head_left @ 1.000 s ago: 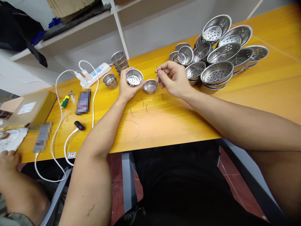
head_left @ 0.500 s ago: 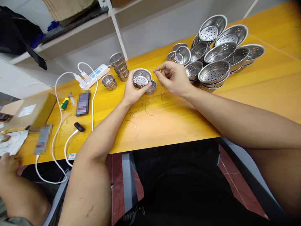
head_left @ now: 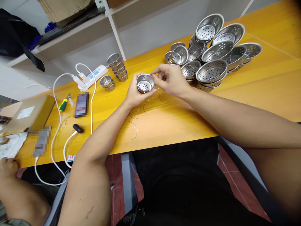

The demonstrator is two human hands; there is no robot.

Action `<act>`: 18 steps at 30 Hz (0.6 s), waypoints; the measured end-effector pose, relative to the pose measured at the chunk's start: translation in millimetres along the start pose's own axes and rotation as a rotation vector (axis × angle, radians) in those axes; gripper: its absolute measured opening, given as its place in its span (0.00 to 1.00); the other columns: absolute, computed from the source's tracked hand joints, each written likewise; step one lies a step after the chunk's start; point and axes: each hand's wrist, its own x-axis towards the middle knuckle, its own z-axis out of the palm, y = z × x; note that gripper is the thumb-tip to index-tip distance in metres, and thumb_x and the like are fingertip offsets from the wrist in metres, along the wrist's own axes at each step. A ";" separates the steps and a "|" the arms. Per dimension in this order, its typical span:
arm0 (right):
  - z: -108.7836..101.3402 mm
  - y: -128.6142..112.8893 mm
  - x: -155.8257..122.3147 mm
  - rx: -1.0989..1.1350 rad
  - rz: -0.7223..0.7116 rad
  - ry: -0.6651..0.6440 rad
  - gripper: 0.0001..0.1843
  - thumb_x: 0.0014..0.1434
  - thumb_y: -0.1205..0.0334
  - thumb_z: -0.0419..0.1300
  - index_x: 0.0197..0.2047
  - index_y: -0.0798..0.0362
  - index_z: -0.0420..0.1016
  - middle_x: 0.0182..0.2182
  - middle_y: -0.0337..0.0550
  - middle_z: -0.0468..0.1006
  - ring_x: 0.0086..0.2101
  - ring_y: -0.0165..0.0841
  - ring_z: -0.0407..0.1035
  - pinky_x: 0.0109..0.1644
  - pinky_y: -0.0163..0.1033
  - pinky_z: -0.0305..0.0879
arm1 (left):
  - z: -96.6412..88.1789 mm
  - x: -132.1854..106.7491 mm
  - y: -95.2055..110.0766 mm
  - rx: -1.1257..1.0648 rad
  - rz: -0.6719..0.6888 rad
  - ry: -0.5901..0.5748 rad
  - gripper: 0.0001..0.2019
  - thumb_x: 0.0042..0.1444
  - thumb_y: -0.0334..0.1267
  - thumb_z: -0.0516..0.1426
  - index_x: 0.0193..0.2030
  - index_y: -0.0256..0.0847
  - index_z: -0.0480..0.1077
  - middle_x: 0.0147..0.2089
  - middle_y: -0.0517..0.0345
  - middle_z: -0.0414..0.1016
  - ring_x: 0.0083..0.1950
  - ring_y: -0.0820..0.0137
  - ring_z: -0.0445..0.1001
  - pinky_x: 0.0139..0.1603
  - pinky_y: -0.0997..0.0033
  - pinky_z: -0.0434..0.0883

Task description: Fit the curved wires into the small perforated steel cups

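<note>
My left hand [head_left: 133,93] is wrapped round a small perforated metal strainer cup [head_left: 145,83], its open mouth tilted toward me. My right hand [head_left: 171,79] has thumb and forefinger pinched at the cup's right rim. A thin wire shows in that pinch half a second ago; now the fingertips mostly hide it. Below the hands, several thin curved wires [head_left: 137,131] lie on the table. Just beyond my right hand stand stacked larger strainer baskets [head_left: 213,70] and a few smaller cups [head_left: 180,54].
Left of my hands are stacked small cups [head_left: 120,69], another short stack [head_left: 107,83] and a power strip [head_left: 94,77] with white cables. Farther left lie a screwdriver [head_left: 63,105], two blurred phones, a black plug-like piece [head_left: 78,128] and a cardboard box [head_left: 35,113]. Another person's hand [head_left: 8,166] rests at the left edge.
The cup in my left hand has come slightly down and right. My right fingertips have closed in on its rim. The small cup behind it is now hidden.
</note>
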 end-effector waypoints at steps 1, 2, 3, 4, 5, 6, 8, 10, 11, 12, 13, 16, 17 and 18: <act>0.1 0.7 0.2 -0.007 0.005 0.000 0.22 0.75 0.33 0.72 0.47 0.43 0.84 0.26 0.38 0.71 0.29 0.41 0.67 0.45 0.57 0.76 | 0.0 -0.4 2.4 0.000 0.000 -0.004 0.51 0.60 0.81 0.72 0.78 0.58 0.62 0.68 0.51 0.79 0.73 0.49 0.86 0.82 0.36 0.81; 0.3 1.2 0.3 -0.013 0.009 -0.001 0.21 0.75 0.34 0.72 0.47 0.43 0.84 0.26 0.38 0.71 0.29 0.41 0.67 0.46 0.57 0.77 | -0.2 -0.7 4.6 0.001 0.003 -0.007 0.52 0.59 0.82 0.72 0.78 0.58 0.62 0.68 0.51 0.79 0.73 0.49 0.86 0.82 0.36 0.81; 0.6 1.6 0.4 -0.019 0.013 -0.002 0.21 0.75 0.35 0.72 0.46 0.44 0.84 0.26 0.38 0.71 0.29 0.41 0.67 0.46 0.58 0.77 | -0.5 -0.8 6.5 0.005 0.007 -0.009 0.52 0.59 0.82 0.73 0.78 0.58 0.62 0.68 0.51 0.79 0.73 0.49 0.86 0.81 0.37 0.81; 1.1 1.8 0.5 -0.024 0.016 -0.002 0.21 0.76 0.35 0.72 0.46 0.44 0.84 0.26 0.38 0.71 0.29 0.42 0.68 0.47 0.58 0.77 | -1.1 -0.8 8.1 0.009 0.009 -0.011 0.52 0.58 0.82 0.73 0.77 0.58 0.62 0.68 0.52 0.79 0.72 0.50 0.86 0.80 0.37 0.82; 1.8 1.8 0.4 -0.027 0.017 0.001 0.21 0.76 0.35 0.72 0.46 0.44 0.84 0.26 0.38 0.71 0.29 0.42 0.68 0.47 0.58 0.77 | -1.7 -0.6 9.3 0.012 0.010 -0.013 0.52 0.57 0.82 0.73 0.77 0.58 0.62 0.68 0.52 0.79 0.72 0.50 0.87 0.79 0.38 0.83; 2.8 1.8 0.3 -0.027 0.016 0.006 0.21 0.76 0.35 0.72 0.46 0.45 0.84 0.26 0.38 0.71 0.29 0.42 0.68 0.47 0.58 0.77 | -2.2 -0.3 10.3 0.012 0.009 -0.014 0.53 0.56 0.82 0.74 0.76 0.58 0.62 0.68 0.52 0.79 0.71 0.50 0.87 0.78 0.39 0.84; 5.0 1.7 -0.1 -0.021 0.011 0.017 0.22 0.76 0.35 0.72 0.46 0.45 0.84 0.26 0.38 0.71 0.30 0.41 0.69 0.47 0.58 0.78 | -3.1 0.2 11.2 0.005 0.005 -0.016 0.53 0.55 0.83 0.74 0.76 0.58 0.62 0.69 0.52 0.79 0.70 0.51 0.88 0.76 0.40 0.85; 7.1 1.7 -0.6 -0.007 0.009 0.027 0.23 0.76 0.33 0.72 0.46 0.45 0.84 0.26 0.38 0.71 0.30 0.41 0.69 0.46 0.58 0.78 | -3.6 0.4 10.9 0.001 0.000 -0.019 0.54 0.54 0.83 0.75 0.76 0.57 0.62 0.69 0.51 0.79 0.70 0.51 0.88 0.76 0.40 0.85; 7.9 1.8 -0.9 0.001 0.010 0.031 0.23 0.76 0.33 0.71 0.46 0.44 0.83 0.27 0.38 0.71 0.30 0.41 0.69 0.46 0.57 0.79 | -3.7 0.3 10.4 0.001 -0.003 -0.022 0.55 0.54 0.82 0.75 0.76 0.57 0.62 0.69 0.51 0.79 0.71 0.50 0.87 0.77 0.40 0.84; 8.6 2.1 -1.2 0.008 0.012 0.034 0.23 0.76 0.32 0.71 0.46 0.44 0.83 0.27 0.38 0.71 0.30 0.41 0.69 0.46 0.57 0.79 | -3.8 0.2 9.8 0.002 -0.007 -0.026 0.55 0.53 0.82 0.75 0.77 0.57 0.62 0.69 0.51 0.79 0.71 0.50 0.87 0.78 0.40 0.84; 9.0 2.5 -1.4 0.014 0.014 0.036 0.23 0.76 0.32 0.71 0.46 0.43 0.83 0.27 0.38 0.71 0.31 0.42 0.68 0.45 0.56 0.79 | -3.8 -0.1 9.0 0.001 -0.012 -0.032 0.56 0.53 0.82 0.76 0.77 0.57 0.62 0.70 0.51 0.79 0.72 0.50 0.87 0.78 0.39 0.84; 9.7 3.8 -1.9 0.022 0.016 0.033 0.22 0.75 0.32 0.71 0.46 0.42 0.82 0.26 0.38 0.70 0.31 0.43 0.68 0.44 0.55 0.79 | -3.6 -0.9 7.9 -0.002 -0.029 -0.050 0.56 0.54 0.81 0.76 0.79 0.60 0.62 0.71 0.52 0.79 0.74 0.48 0.86 0.81 0.37 0.82; 10.1 4.0 -2.0 0.020 0.016 0.034 0.23 0.75 0.31 0.71 0.46 0.42 0.82 0.27 0.38 0.70 0.31 0.43 0.68 0.44 0.55 0.79 | -3.6 -1.1 8.3 -0.004 -0.033 -0.052 0.56 0.54 0.80 0.76 0.80 0.60 0.62 0.72 0.52 0.79 0.75 0.48 0.86 0.82 0.36 0.82; 10.5 4.0 -2.2 0.018 0.017 0.035 0.23 0.75 0.31 0.71 0.46 0.42 0.81 0.27 0.38 0.70 0.31 0.43 0.68 0.45 0.55 0.79 | -3.7 -1.2 9.1 -0.007 -0.036 -0.052 0.56 0.54 0.80 0.76 0.80 0.61 0.62 0.72 0.52 0.79 0.75 0.47 0.85 0.82 0.34 0.81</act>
